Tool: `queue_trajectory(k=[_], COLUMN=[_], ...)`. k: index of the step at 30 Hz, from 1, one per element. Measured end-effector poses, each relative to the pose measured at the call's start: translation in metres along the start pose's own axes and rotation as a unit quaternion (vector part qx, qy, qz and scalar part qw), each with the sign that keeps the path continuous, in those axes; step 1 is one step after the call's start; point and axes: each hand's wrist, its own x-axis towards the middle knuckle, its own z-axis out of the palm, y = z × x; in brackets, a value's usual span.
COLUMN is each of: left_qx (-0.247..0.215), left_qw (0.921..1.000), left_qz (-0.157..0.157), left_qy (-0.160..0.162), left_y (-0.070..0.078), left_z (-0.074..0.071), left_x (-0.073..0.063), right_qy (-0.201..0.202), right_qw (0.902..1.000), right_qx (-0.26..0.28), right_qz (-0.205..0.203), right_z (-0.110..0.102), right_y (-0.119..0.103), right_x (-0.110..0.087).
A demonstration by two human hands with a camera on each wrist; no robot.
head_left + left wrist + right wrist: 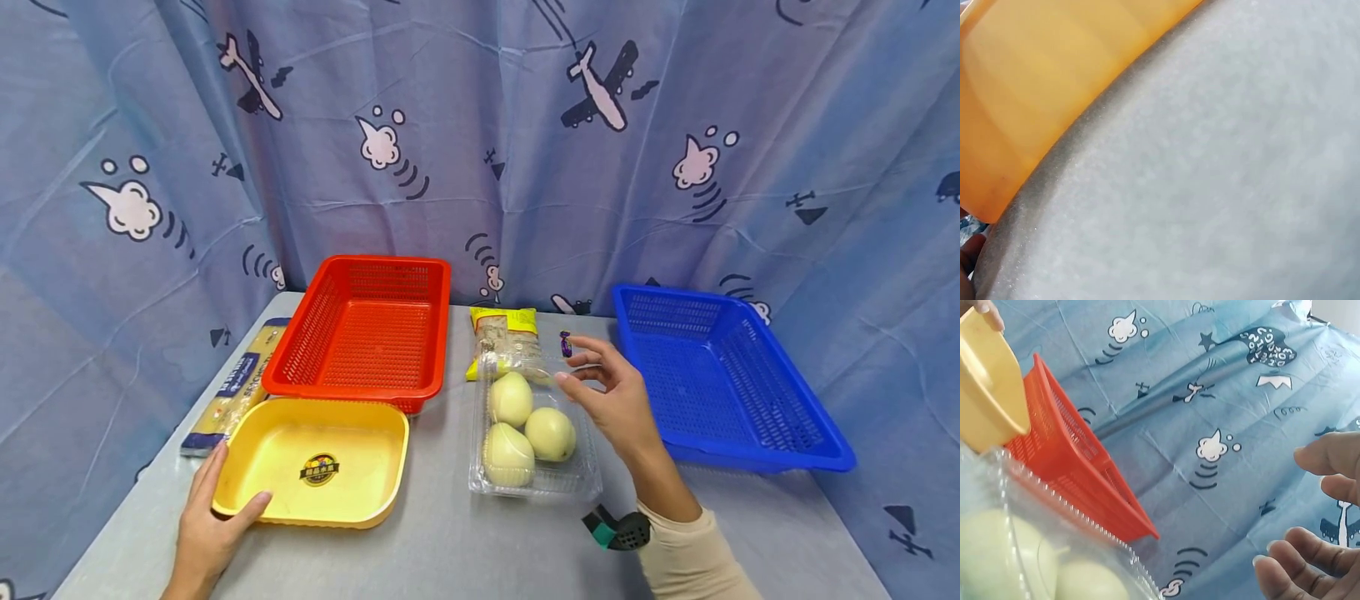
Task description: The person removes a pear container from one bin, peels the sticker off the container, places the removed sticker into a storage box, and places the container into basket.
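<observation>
At the front left, my left hand (206,525) holds a corner of a yellow plastic basin (292,492), with the thumb over its front rim and the fingers along its left side. The basin's outer wall (1041,81) fills the upper left of the left wrist view. My right hand (611,396) hovers by the right back side of a clear plastic box (480,467) holding pale yellow-green fruit (550,433). Its thumb and fingers are spread apart with nothing between them, as the right wrist view shows. Near its index fingertip appears a small purple wrapped candy (566,343).
A red basket (375,342) stands behind the basin, and a blue basket (712,383) is at the right. Left of the red basket lies a long yellow packet (236,387). Behind the clear box is a yellow-topped bag (504,329). A patterned curtain (465,167) closes off the back.
</observation>
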Motion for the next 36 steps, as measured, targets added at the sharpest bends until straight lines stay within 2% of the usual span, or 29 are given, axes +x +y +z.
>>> queue_trajectory(k=[11,18,24,36], left_qx=[0.001,-0.001,-0.003,-0.007], left_qw=[1.0,1.0,0.9998,1.0], left_qz=[-0.006,-0.008,-0.019,-0.003], left_qy=[-0.001,-0.004,-0.005,0.004], left_y=[0.0,0.0,0.0,-0.001], left_z=[0.0,0.0,0.001,0.0], left_x=[0.0,0.0,0.0,0.0], right_qy=[0.01,0.005,-0.01,-0.033], right_qw=[0.9968,0.9893,0.9824,0.9741], right_qx=[-0.073,-0.104,-0.121,-0.142], right_qz=[0.031,0.101,0.142,0.173], right_z=[-0.013,-0.016,-0.017,-0.014], right_y=[0.021,0.036,0.048,0.075], right_x=[-0.003,-0.003,-0.003,-0.006])
